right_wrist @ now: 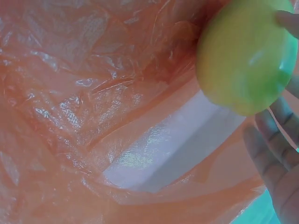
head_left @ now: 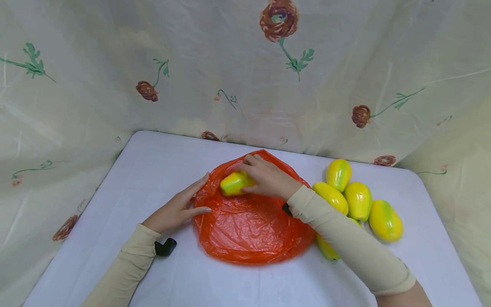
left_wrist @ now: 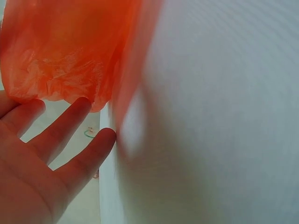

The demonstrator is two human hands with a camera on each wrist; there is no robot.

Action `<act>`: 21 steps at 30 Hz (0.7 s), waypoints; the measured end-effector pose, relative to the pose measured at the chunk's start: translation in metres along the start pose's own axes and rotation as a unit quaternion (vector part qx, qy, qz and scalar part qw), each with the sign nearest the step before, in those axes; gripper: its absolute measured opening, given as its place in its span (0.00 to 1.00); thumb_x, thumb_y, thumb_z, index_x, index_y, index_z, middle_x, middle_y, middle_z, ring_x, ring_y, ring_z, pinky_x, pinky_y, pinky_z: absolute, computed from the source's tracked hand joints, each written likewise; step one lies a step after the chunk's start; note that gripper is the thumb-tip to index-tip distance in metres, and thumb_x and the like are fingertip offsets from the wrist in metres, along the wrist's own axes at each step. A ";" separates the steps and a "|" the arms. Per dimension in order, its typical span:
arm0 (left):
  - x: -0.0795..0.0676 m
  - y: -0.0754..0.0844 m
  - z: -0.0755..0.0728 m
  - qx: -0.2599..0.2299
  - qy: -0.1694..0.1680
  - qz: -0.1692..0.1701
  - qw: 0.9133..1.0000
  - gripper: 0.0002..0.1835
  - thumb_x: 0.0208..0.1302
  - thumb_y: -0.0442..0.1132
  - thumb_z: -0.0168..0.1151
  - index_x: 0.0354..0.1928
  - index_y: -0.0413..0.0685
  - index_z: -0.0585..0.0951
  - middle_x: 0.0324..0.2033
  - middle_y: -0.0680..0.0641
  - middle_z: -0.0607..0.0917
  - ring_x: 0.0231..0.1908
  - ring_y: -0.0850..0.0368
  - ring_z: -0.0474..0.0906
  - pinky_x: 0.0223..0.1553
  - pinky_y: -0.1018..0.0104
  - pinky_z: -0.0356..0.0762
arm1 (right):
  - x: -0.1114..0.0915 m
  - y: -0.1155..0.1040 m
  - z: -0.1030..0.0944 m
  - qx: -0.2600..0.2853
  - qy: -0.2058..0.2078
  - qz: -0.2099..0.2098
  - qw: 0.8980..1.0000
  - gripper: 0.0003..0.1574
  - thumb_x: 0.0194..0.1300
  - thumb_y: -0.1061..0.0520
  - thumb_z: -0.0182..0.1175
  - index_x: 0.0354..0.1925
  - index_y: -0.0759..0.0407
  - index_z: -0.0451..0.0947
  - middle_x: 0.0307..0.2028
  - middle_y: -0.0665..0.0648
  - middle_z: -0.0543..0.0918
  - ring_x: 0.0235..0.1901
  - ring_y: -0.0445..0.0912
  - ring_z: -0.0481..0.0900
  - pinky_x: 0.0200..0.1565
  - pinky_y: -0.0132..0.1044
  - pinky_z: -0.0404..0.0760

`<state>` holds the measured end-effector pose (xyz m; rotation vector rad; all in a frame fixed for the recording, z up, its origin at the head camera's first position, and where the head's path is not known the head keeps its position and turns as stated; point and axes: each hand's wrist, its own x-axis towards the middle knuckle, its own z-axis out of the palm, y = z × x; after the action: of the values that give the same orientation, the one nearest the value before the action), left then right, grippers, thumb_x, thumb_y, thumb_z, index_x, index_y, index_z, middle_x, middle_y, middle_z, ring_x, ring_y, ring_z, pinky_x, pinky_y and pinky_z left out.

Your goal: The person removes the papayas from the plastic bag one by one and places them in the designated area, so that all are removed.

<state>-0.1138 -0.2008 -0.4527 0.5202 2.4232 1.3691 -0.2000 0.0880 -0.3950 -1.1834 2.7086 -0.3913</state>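
A thin red plastic bag (head_left: 249, 230) lies spread on the table with its mouth facing up. My right hand (head_left: 264, 175) grips a glossy yellow mango with a green streak (head_left: 235, 183) over the bag's far left part. In the right wrist view the mango (right_wrist: 243, 60) sits between thumb and fingers, with the bag's crinkled film behind it. At the bag's left rim is my left hand (head_left: 176, 209), its fingers extended and spread. The left wrist view shows its fingertips (left_wrist: 81, 105) against the bag's edge (left_wrist: 60, 70).
Right of the bag lie several more yellow-green mangoes (head_left: 358, 200), some partly hidden by the right forearm. Everything rests on a white-covered table (head_left: 153, 157). A flowered curtain (head_left: 215, 51) hangs behind it. A black wrist device (head_left: 166, 247) sits by the left sleeve.
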 end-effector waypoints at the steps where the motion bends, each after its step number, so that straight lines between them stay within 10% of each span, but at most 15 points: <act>1: 0.000 0.000 0.000 0.001 0.000 0.000 1.000 0.51 0.69 0.50 0.69 0.83 0.72 0.46 0.84 0.54 0.49 0.82 0.45 0.48 0.76 0.42 0.63 | 0.000 0.000 0.000 0.003 -0.005 0.003 1.000 0.38 0.65 0.45 0.73 0.70 0.48 0.75 0.57 0.54 0.77 0.55 0.48 0.73 0.59 0.41 0.82; 10: 0.001 0.001 0.000 -0.003 0.003 0.002 1.000 0.51 0.69 0.49 0.69 0.83 0.72 0.46 0.84 0.54 0.49 0.83 0.45 0.48 0.76 0.42 0.63 | -0.002 -0.001 0.001 0.006 -0.041 -0.009 0.999 0.46 0.59 0.38 0.74 0.71 0.50 0.74 0.71 0.52 0.75 0.72 0.53 0.68 0.72 0.52 0.73; 21: 0.000 0.000 0.000 0.000 0.005 0.000 1.000 0.51 0.69 0.48 0.69 0.83 0.72 0.46 0.84 0.55 0.49 0.83 0.45 0.48 0.76 0.41 0.63 | -0.001 -0.004 0.000 0.019 -0.074 -0.039 0.996 0.33 0.63 0.46 0.73 0.66 0.45 0.79 0.64 0.46 0.82 0.66 0.47 0.74 0.71 0.47 0.75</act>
<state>-0.1141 -0.2009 -0.4529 0.5152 2.4313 1.3748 -0.1969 0.0863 -0.3939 -1.2584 2.5250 -0.3489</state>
